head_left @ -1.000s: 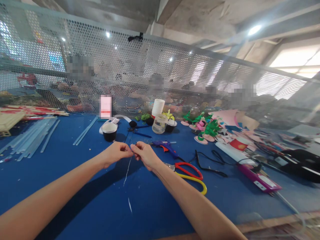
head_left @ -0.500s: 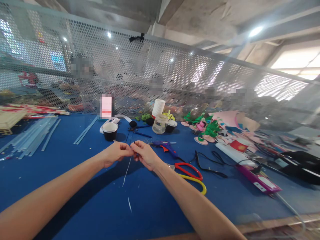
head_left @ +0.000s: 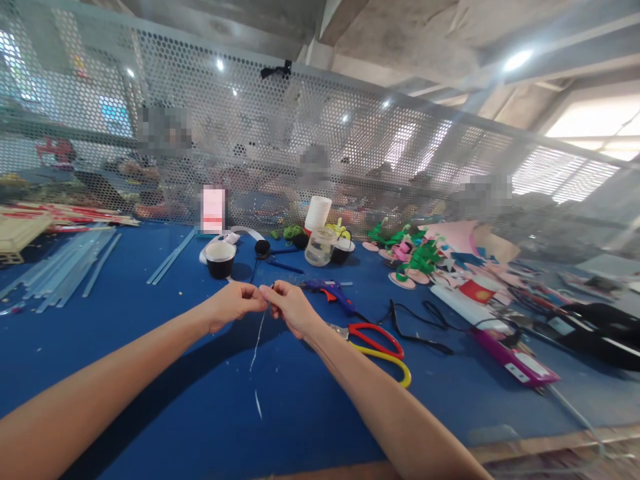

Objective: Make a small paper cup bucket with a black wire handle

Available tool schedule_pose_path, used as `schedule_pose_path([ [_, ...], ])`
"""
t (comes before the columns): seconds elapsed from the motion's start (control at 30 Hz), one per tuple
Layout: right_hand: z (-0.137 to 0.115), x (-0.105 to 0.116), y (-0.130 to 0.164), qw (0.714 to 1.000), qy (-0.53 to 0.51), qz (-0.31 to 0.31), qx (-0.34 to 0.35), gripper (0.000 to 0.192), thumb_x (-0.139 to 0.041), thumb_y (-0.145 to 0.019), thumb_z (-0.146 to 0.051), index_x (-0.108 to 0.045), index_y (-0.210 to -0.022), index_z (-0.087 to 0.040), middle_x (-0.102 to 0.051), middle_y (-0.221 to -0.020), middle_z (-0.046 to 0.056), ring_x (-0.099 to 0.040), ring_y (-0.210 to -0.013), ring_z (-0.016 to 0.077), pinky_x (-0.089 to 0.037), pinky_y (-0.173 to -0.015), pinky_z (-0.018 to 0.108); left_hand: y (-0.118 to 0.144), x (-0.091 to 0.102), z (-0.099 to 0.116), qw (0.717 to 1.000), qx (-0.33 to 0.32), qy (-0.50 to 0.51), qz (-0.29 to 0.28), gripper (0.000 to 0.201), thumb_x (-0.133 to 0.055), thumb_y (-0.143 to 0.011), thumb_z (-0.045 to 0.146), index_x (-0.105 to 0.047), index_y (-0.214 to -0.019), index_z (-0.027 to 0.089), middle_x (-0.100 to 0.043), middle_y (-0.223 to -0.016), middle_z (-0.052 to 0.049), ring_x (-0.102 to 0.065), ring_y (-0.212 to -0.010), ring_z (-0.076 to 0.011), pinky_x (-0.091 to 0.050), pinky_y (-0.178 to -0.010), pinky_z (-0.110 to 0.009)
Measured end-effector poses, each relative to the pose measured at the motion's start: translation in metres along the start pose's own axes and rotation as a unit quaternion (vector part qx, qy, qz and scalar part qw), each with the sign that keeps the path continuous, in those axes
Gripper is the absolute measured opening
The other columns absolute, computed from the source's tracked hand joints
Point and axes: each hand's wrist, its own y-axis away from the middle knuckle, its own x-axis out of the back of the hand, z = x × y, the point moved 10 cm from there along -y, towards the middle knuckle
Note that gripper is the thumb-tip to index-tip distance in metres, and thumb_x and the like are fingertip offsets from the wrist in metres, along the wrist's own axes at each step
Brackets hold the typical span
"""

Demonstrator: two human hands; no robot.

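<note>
My left hand (head_left: 235, 307) and my right hand (head_left: 289, 305) meet fingertip to fingertip above the blue tabletop, both closed in a pinch. From where they meet, a thin white thread (head_left: 257, 343) dangles toward the table. A small dark bit shows at my right fingertips; what it belongs to is hidden. Just beyond the hands, a black fuzzy ball (head_left: 261, 248) sits at the top of a thin dark stem, and I cannot tell whether my fingers hold that stem. Under my right forearm lie scissors (head_left: 381, 338) with one red and one yellow handle.
A blue glue gun (head_left: 330, 291) lies behind my right hand. Farther back stand a black-and-white cup (head_left: 221, 260), a clear jar (head_left: 320, 248) and stacked white cups (head_left: 319, 213). Pale blue strips (head_left: 70, 270) lie left; green fuzzy figures (head_left: 423, 259) and a purple power strip (head_left: 517, 360) are right.
My hands stay pinched together with only slight finger movement. The hanging thread has swung a little to the right, and the black ball has shifted slightly left.
</note>
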Motion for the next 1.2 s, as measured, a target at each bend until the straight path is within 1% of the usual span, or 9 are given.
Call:
schedule_pose_path([
  [0.1,-0.001,-0.007,0.001,0.999,-0.03,-0.039,-0.008,0.035,-0.065,-0.055,-0.046,-0.047,-0.06,-0.017,-0.046,-0.045,-0.008,-0.039,-0.04,0.0043,-0.029,-0.039,0.019,0.0,0.001,-0.001,1.0,0.005,0.015,0.001,0.028,-0.063,-0.053,0.037,-0.046,-0.052,0.015,-0.039,-0.048,0.007,-0.023,-0.044,-0.0047,-0.013,-0.043,-0.022],
  [0.17,-0.001,-0.009,0.001,0.998,-0.032,-0.05,-0.011,0.035,-0.066,-0.054,-0.046,-0.046,-0.059,-0.016,-0.047,-0.046,-0.007,-0.04,-0.041,0.0044,-0.03,-0.04,0.019,0.0,0.0,-0.001,1.0,0.008,0.022,-0.003,0.028,-0.063,-0.054,0.036,-0.046,-0.052,0.015,-0.039,-0.048,0.007,-0.023,-0.043,-0.0043,-0.013,-0.042,-0.022],
  [0.33,-0.004,-0.001,-0.001,1.0,0.019,-0.014,0.007,0.038,-0.065,-0.054,-0.047,-0.041,-0.055,-0.017,-0.042,-0.04,-0.009,-0.036,-0.037,0.0035,-0.028,-0.039,0.019,0.001,-0.001,0.0,1.0,0.011,0.021,-0.021,0.026,-0.063,-0.057,0.035,-0.048,-0.054,0.014,-0.032,-0.045,0.009,-0.02,-0.042,-0.0035,-0.012,-0.042,-0.022],
  [0.57,-0.011,0.005,-0.001,0.994,0.094,0.01,0.047,0.039,-0.061,-0.059,-0.05,-0.038,-0.053,-0.018,-0.039,-0.039,-0.008,-0.034,-0.035,0.0045,-0.027,-0.037,0.02,-0.001,0.001,0.001,0.999,0.004,-0.017,-0.032,0.023,-0.061,-0.058,0.035,-0.052,-0.059,0.013,-0.045,-0.055,0.004,-0.027,-0.046,-0.0046,-0.015,-0.043,-0.021],
  [0.73,-0.013,0.006,0.001,0.991,0.124,0.029,0.045,0.039,-0.061,-0.059,-0.049,-0.038,-0.051,-0.018,-0.036,-0.036,-0.009,-0.031,-0.033,0.0044,-0.021,-0.035,0.02,0.0,0.001,0.004,0.999,-0.013,-0.047,-0.024,0.023,-0.06,-0.059,0.035,-0.053,-0.06,0.013,-0.045,-0.054,0.005,-0.027,-0.046,-0.0051,-0.016,-0.044,-0.021],
  [0.83,-0.013,0.006,0.002,0.993,0.106,0.03,0.041,0.039,-0.062,-0.058,-0.048,-0.038,-0.051,-0.018,-0.036,-0.036,-0.009,-0.032,-0.033,0.0043,-0.022,-0.036,0.02,0.001,0.0,0.006,0.999,-0.018,-0.043,-0.024,0.023,-0.06,-0.058,0.035,-0.051,-0.057,0.014,-0.042,-0.05,0.006,-0.026,-0.045,-0.0053,-0.016,-0.045,-0.022],
  [1.03,-0.005,-0.009,0.002,0.998,-0.044,-0.047,-0.002,0.035,-0.067,-0.053,-0.045,-0.048,-0.062,-0.017,-0.047,-0.046,-0.007,-0.04,-0.042,0.0051,-0.03,-0.04,0.019,0.002,-0.001,0.002,0.999,0.018,0.008,-0.03,0.023,-0.062,-0.056,0.034,-0.05,-0.055,0.014,-0.038,-0.046,0.008,-0.022,-0.042,-0.004,-0.014,-0.043,-0.022],
  [1.1,-0.003,-0.007,0.002,0.998,-0.041,-0.041,-0.007,0.035,-0.067,-0.052,-0.044,-0.047,-0.059,-0.016,-0.046,-0.045,-0.007,-0.039,-0.042,0.0046,-0.029,-0.04,0.018,0.001,-0.001,0.0,0.999,0.022,0.008,-0.028,0.023,-0.062,-0.056,0.034,-0.05,-0.054,0.014,-0.037,-0.046,0.008,-0.021,-0.041,-0.0038,-0.013,-0.042,-0.022],
  [1.2,-0.003,-0.001,0.001,1.0,0.008,-0.013,0.003,0.035,-0.066,-0.054,-0.046,-0.047,-0.057,-0.017,-0.044,-0.042,-0.008,-0.037,-0.038,0.0042,-0.029,-0.04,0.019,0.0,0.003,-0.001,1.0,0.014,-0.009,-0.011,0.024,-0.063,-0.055,0.036,-0.051,-0.055,0.014,-0.041,-0.048,0.006,-0.024,-0.042,-0.0042,-0.014,-0.042,-0.022],
])
